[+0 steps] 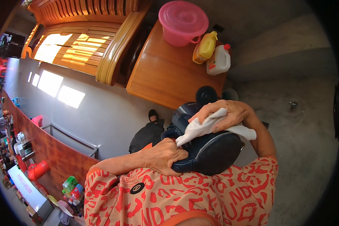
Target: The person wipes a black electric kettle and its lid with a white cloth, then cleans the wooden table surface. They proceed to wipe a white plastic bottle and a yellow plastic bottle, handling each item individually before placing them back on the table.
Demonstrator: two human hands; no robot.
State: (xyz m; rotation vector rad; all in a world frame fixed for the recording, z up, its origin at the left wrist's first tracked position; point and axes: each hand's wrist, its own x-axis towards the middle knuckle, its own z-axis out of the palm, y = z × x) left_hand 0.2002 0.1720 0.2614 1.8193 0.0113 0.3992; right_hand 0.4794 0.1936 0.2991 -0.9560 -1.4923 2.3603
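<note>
Held just in front of the patterned shirt (pixel 169 196), between both forearms: a dark blue pot (pixel 211 156), tilted, with a broad blackish oval face turned up. Support underneath hidden. Pressed onto its upper side by the right hand (pixel 231 113): a bunched white cloth (pixel 199 130), gripped between thumb and fingers, with one loose end sticking out below. Curled firmly over the near-left edge of the pot, left hand (pixel 165 154); fingertips partly out of sight.

Seems partway through a wipe. Done, perhaps, over some of the casing; impossible to confirm where. Left, most likely, at least the areas under cloth and hands. No clear sign of a finish, with cloth in contact.

Visible on the far casing of the pot: a faint pale mark, too small to read. On the shirt, large red capital letters among blotches, plus a dark oval badge (pixel 137 188). Farther out, on the wooden table (pixel 165 71): printed labels on a yellow bottle (pixel 206 47) and a red-capped white jug (pixel 219 62), too small to make out; beside them, a lidded pink bucket (pixel 182 19), without discernible writing. Off left, past the reddish-brown counter (pixel 64 158): red print along a pale box (pixel 26 186).
</note>
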